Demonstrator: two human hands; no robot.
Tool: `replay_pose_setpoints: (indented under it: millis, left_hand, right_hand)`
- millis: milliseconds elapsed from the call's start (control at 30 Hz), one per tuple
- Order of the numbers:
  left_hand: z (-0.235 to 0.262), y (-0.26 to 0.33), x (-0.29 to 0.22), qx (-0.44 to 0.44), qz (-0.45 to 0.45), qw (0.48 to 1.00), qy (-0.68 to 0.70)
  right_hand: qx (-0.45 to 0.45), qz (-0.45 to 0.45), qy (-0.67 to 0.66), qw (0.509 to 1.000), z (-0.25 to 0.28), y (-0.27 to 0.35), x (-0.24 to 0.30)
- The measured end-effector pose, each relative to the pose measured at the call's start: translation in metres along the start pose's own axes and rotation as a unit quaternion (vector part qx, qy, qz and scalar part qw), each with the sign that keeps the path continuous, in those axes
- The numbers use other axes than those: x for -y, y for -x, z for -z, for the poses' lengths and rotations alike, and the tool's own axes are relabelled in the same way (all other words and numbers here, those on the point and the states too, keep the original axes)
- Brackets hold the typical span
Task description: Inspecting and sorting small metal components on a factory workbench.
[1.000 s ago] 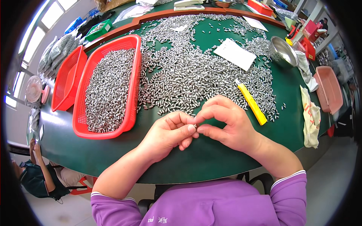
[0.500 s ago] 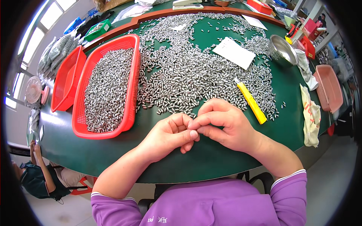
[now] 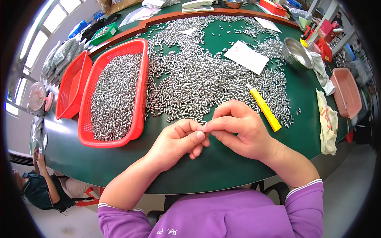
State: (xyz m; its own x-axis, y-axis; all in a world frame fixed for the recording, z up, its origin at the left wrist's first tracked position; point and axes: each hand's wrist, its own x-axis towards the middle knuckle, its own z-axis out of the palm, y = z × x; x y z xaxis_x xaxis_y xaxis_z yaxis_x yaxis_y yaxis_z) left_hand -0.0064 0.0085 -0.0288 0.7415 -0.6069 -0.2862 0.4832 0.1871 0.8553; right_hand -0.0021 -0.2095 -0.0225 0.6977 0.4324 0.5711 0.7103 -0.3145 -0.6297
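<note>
My left hand (image 3: 176, 142) and my right hand (image 3: 240, 129) meet fingertip to fingertip above the near part of the green table (image 3: 174, 178). Both are closed in a pinch; anything between the fingertips is too small or too hidden to name. Just beyond them spreads a wide heap of small shiny metal pieces (image 3: 198, 85), short and rounded like capsules. To the left a red plastic basket (image 3: 141, 95) holds many more of the same pieces. A yellow utility knife (image 3: 265, 109) lies at the heap's right edge, beyond my right hand.
A second red basket (image 3: 65, 89) stands at the left. A white paper (image 3: 247, 56) rests on the heap. A metal bowl (image 3: 297, 53), a cloth bag (image 3: 327, 123) and a pink basket (image 3: 346, 92) are at the right. Another person (image 3: 43, 186) sits at the lower left.
My right hand's fingers have shifted slightly up and right, while the left thumb and fingers have moved a little. The fingertips stay together. The baskets and heap look unchanged.
</note>
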Motion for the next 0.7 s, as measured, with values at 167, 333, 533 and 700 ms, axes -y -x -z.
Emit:
replay_pose_setpoints:
  millis: [167, 333, 533, 700]
  left_hand:
    - [0.003, 0.001, 0.0, -0.013, -0.026, 0.999, 0.031]
    - [0.005, -0.002, 0.001, -0.046, -0.086, 0.992, 0.077]
    - [0.005, -0.004, 0.001, -0.062, -0.065, 0.989, 0.12]
    - [0.007, -0.002, 0.001, -0.042, -0.021, 0.997, 0.063]
  right_hand:
    - [-0.008, 0.019, 0.095, 0.995, 0.004, -0.003, -0.004]
    - [0.047, -0.005, 0.142, 0.989, 0.001, 0.0, -0.015]
    - [0.081, -0.025, 0.176, 0.981, -0.005, 0.003, -0.012]
    - [0.085, -0.049, 0.171, 0.98, -0.003, 0.002, -0.008]
